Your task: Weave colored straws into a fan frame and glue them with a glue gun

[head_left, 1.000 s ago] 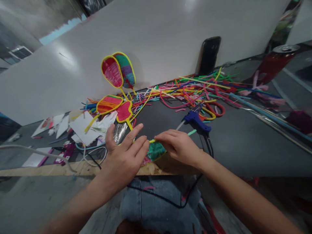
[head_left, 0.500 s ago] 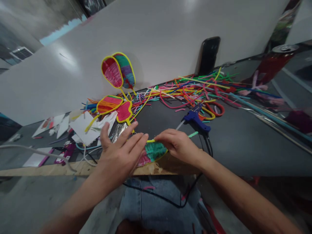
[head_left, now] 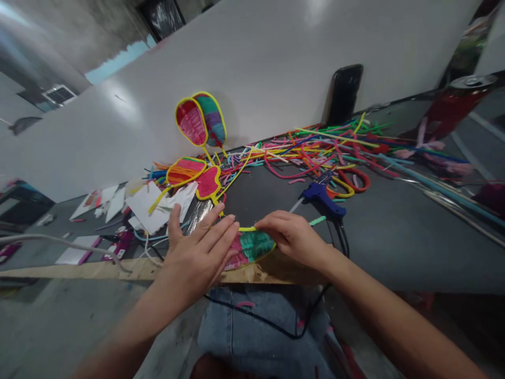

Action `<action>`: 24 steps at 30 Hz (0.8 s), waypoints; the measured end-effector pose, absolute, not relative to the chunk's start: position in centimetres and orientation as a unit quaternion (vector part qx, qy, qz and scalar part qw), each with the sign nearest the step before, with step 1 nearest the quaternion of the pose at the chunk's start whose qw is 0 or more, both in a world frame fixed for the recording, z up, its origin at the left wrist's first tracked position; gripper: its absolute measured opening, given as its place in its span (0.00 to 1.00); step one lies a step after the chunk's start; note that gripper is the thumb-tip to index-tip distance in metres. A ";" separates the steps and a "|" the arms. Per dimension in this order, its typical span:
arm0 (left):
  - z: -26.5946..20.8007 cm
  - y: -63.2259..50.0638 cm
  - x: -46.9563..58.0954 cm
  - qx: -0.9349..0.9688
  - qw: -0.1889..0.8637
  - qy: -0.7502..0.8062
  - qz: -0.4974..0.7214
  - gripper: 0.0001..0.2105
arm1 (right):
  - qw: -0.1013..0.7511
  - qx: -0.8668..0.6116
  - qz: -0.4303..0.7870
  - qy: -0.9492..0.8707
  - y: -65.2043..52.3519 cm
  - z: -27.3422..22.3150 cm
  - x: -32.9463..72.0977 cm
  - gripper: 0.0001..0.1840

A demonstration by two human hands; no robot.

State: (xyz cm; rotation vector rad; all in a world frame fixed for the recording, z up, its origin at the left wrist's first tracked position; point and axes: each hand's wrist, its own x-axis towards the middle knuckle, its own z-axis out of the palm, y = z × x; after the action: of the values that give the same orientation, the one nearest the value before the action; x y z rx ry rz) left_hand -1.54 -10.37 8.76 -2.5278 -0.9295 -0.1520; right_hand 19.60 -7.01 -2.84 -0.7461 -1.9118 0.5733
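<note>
At the table's front edge lies a pink and green petal-shaped piece (head_left: 254, 246) with a yellow pipe cleaner (head_left: 248, 229) along its rim. My left hand (head_left: 199, 252) rests flat over the piece's left part, its fingers stretched out and the thumb apart, hiding that end. Thumb and fingers of my right hand (head_left: 294, 237) pinch the yellow pipe cleaner at the upper rim. Just beyond the right hand is a blue glue gun (head_left: 325, 200). A pale green pipe cleaner end (head_left: 317, 220) sticks out beside that hand.
Finished-looking coloured petals (head_left: 192, 122) lean at the back panel. Loose pipe cleaners (head_left: 292, 150) are heaped along it, near scissors (head_left: 357, 180) and an upright phone (head_left: 345, 95). Papers (head_left: 148, 208) lie left; a can (head_left: 460, 105) stands right. The gun's black cord (head_left: 272, 327) hangs over my lap.
The camera view has turned slightly, so the background sits farther right. Both hands stay at the petal-shaped piece, the left flat and the right still pinching its rim.
</note>
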 end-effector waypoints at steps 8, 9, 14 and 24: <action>8.2 -9.8 -1.7 -0.912 0.245 -0.325 -0.048 0.10 | 0.490 -0.299 0.230 -0.786 -7.0 -2.8 19.5 0.15; 8.2 -9.7 -1.7 -0.914 0.244 -0.322 -0.045 0.10 | 0.489 -0.300 0.231 -0.786 -7.0 -2.7 19.5 0.15; 8.6 -9.3 -1.3 -0.918 0.239 -0.316 -0.037 0.09 | 0.479 -0.308 0.242 -0.786 -7.1 -2.5 19.6 0.16; 8.2 -8.9 -0.1 -0.932 0.236 -0.275 -0.013 0.13 | 0.476 -0.300 0.230 -0.794 -6.9 -2.6 19.6 0.16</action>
State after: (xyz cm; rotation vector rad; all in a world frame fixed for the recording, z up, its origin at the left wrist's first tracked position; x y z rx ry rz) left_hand -0.09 -8.92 8.16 -2.5548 -0.7554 -0.0343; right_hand 19.61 -6.94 -2.62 -0.7322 -1.9408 0.5608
